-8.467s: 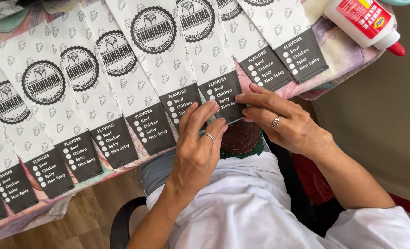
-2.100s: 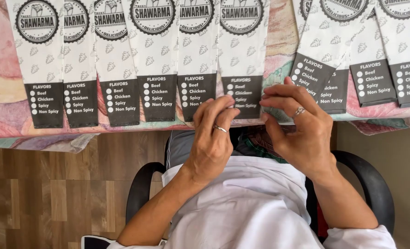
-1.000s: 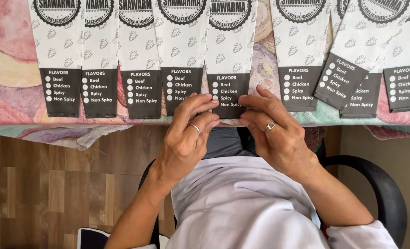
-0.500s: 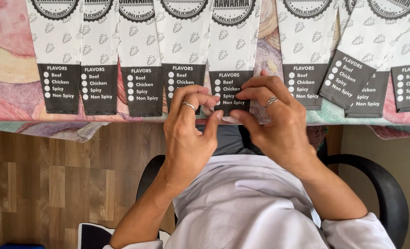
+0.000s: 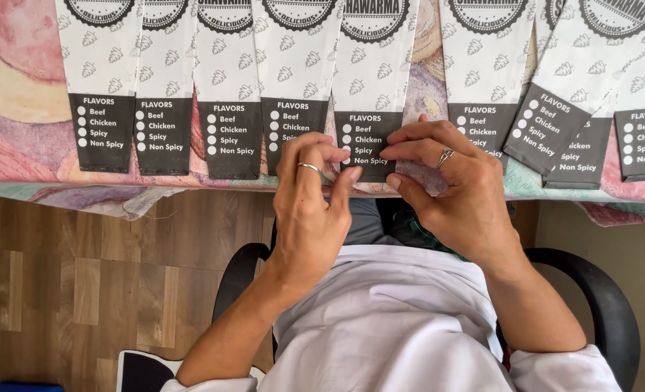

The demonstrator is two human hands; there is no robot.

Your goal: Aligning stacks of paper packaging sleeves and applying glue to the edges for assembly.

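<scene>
Both hands are on the middle paper bag (image 5: pixel 369 87), which lies in a row of identical bags (image 5: pixel 228 87) at the table edge (image 5: pixel 61 181). Left hand (image 5: pixel 309 210) has its fingers curled, pinching the bag's dark bottom end. Right hand (image 5: pixel 456 189) is half open, fingertips pressing that same end flat.

paper sleeves (image 5: pixel 228 87): tops cut off | middle sleeve (image 5: pixel 369 109): bottom edge behind fingers
</scene>
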